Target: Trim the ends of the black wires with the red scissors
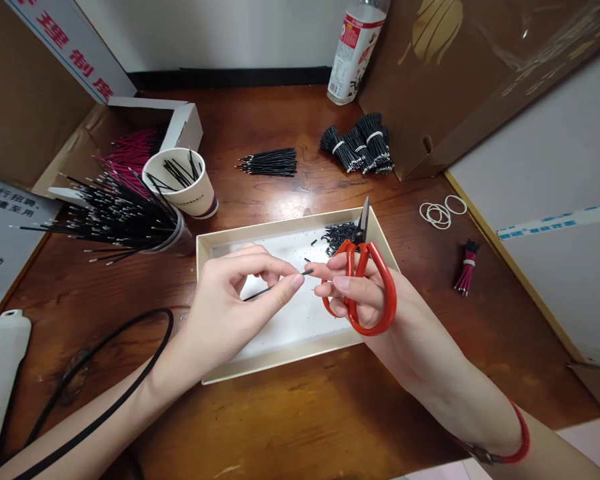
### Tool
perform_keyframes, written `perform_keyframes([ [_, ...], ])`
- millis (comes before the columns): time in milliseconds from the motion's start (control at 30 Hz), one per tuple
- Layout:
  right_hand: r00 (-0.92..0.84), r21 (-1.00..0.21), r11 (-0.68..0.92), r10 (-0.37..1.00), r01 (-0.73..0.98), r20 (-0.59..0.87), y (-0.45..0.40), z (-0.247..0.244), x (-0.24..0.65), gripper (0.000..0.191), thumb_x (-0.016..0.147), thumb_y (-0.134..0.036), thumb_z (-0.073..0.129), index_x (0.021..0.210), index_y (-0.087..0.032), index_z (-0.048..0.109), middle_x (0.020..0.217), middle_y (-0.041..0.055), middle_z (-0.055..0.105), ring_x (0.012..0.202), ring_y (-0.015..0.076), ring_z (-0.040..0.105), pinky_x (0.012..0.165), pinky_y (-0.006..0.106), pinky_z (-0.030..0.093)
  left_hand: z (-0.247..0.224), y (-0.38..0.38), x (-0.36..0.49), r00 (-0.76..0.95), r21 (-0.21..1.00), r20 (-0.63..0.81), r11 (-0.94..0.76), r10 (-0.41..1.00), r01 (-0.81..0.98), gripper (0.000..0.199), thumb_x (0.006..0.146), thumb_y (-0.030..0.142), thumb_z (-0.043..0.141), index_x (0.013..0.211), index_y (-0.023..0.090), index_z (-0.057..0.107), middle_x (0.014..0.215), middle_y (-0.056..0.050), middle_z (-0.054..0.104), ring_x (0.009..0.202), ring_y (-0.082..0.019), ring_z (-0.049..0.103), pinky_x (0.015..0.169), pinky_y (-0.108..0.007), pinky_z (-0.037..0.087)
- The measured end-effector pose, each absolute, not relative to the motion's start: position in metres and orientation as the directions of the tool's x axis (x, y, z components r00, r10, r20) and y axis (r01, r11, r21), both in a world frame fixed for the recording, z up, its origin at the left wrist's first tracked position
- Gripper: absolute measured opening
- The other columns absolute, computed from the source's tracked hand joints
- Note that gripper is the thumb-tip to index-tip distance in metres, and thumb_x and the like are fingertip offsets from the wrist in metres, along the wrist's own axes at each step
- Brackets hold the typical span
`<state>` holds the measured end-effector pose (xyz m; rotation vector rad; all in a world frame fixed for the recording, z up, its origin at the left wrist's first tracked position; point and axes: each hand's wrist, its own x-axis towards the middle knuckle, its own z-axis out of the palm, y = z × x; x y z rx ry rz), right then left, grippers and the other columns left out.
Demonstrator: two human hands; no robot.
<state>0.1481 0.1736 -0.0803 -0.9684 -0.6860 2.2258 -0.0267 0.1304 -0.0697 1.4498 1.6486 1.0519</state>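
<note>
Over a shallow cardboard tray (215,243), my left hand (245,287) pinches a short black wire (257,294) between thumb and index finger. The wire's tip pokes out past the fingertips toward my right hand (363,287). That hand is closed around red-handled scissors (389,300), with the blades pointing up and away. My right index fingertip is close to the wire's tip; whether they touch I cannot tell. Small black offcuts (337,237) lie heaped in the tray's far right corner, partly behind the scissors.
Behind the tray lie loose black wires (270,162) and banded black bundles (363,143). On the left stand a paper cup (200,197) and a container crammed with black wires (115,213). Rubber bands (436,215), a small magenta bundle (466,267) and a bottle (355,57) are farther right. A black cable (110,340) crosses my left forearm.
</note>
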Motion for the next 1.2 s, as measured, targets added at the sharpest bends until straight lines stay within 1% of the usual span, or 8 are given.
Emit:
perform_keyframes([
  [267,-0.533,-0.72,-0.637,0.724,-0.274,-0.438,0.173,-0.084,0.147,0.013,0.076,-0.025,0.075,0.087,-0.023,0.067,0.08,0.0002,0.07,0.073,0.0097,0.064,0.063,0.02,0.046,-0.068,0.13,-0.027,-0.132,0.896,-0.009,0.067,0.991,0.44,0.007,0.078,0.021,0.068,0.074,0.017,0.072,0.066,-0.001,0.062,0.066,-0.013,0.053,0.065,-0.028,0.042],
  [500,-0.528,-0.968,-0.244,0.814,0.065,-0.241,0.193,-0.079,0.147,0.025,0.059,-0.02,0.085,0.072,-0.018,0.064,0.073,-0.0001,0.067,0.071,0.0147,0.063,0.069,0.029,0.052,-0.073,0.13,-0.026,-0.071,0.874,0.034,0.005,0.997,0.485,0.006,0.078,0.021,0.068,0.075,0.019,0.073,0.064,0.0,0.06,0.066,-0.013,0.054,0.066,-0.026,0.041],
  [600,-0.615,-0.941,-0.188,0.718,0.28,-0.327,0.229,-0.067,0.157,0.031,0.052,-0.023,0.088,0.069,-0.015,0.062,0.068,0.0022,0.068,0.065,0.016,0.063,0.062,0.03,0.052,-0.074,0.131,-0.026,-0.105,0.874,0.015,0.038,0.994,0.484,0.011,0.077,0.026,0.069,0.082,0.017,0.07,0.07,-0.001,0.065,0.07,-0.015,0.056,0.068,-0.027,0.042],
  [700,-0.469,-0.918,-0.065,0.844,0.392,-0.26,0.271,-0.06,0.148,0.022,0.067,-0.02,0.081,0.08,-0.014,0.063,0.075,0.0015,0.069,0.064,0.0113,0.061,0.063,0.025,0.05,-0.074,0.132,-0.028,-0.142,0.895,-0.007,0.07,0.99,0.441,0.02,0.089,0.03,0.053,0.083,0.016,0.067,0.08,-0.003,0.068,0.072,-0.015,0.055,0.069,-0.027,0.041],
  [800,-0.406,-0.879,-0.016,0.883,0.476,-0.236,0.302,-0.069,0.114,0.014,0.078,-0.017,0.073,0.083,-0.013,0.061,0.076,0.0007,0.067,0.057,0.0086,0.057,0.057,0.024,0.048,-0.073,0.132,-0.028,-0.146,0.905,-0.032,0.091,0.989,0.416,0.02,0.089,0.029,0.05,0.087,0.015,0.065,0.083,-0.004,0.068,0.074,-0.016,0.055,0.07,-0.027,0.041],
  [933,-0.358,-0.783,0.076,0.914,0.618,-0.194,0.321,-0.089,0.067,0.015,0.089,-0.025,0.064,0.087,-0.011,0.062,0.085,0.0024,0.065,0.075,0.0125,0.062,0.069,0.029,0.053,-0.073,0.133,-0.026,-0.125,0.908,-0.002,0.055,0.992,0.416,0.016,0.084,0.021,0.051,0.081,0.015,0.065,0.079,-0.005,0.069,0.073,-0.017,0.057,0.069,-0.028,0.042],
  [1067,-0.36,-0.715,0.162,0.924,0.68,-0.132,0.322,-0.098,0.054,0.016,0.091,-0.028,0.063,0.091,-0.012,0.064,0.094,0.005,0.065,0.087,0.016,0.063,0.079,0.033,0.053,-0.074,0.134,-0.025,-0.106,0.909,0.008,0.037,0.994,0.414,0.017,0.083,0.02,0.051,0.08,0.014,0.066,0.081,-0.006,0.07,0.074,-0.017,0.058,0.07,-0.027,0.043],
  [1200,-0.427,-0.724,0.233,0.899,0.649,-0.094,0.317,-0.1,0.047,0.02,0.092,-0.031,0.06,0.093,-0.012,0.064,0.093,0.0043,0.066,0.082,0.0148,0.063,0.075,0.032,0.054,-0.076,0.134,-0.024,-0.099,0.912,0.0,0.04,0.995,0.408,0.017,0.082,0.017,0.05,0.081,0.014,0.067,0.08,-0.006,0.07,0.074,-0.017,0.059,0.069,-0.027,0.043],
])
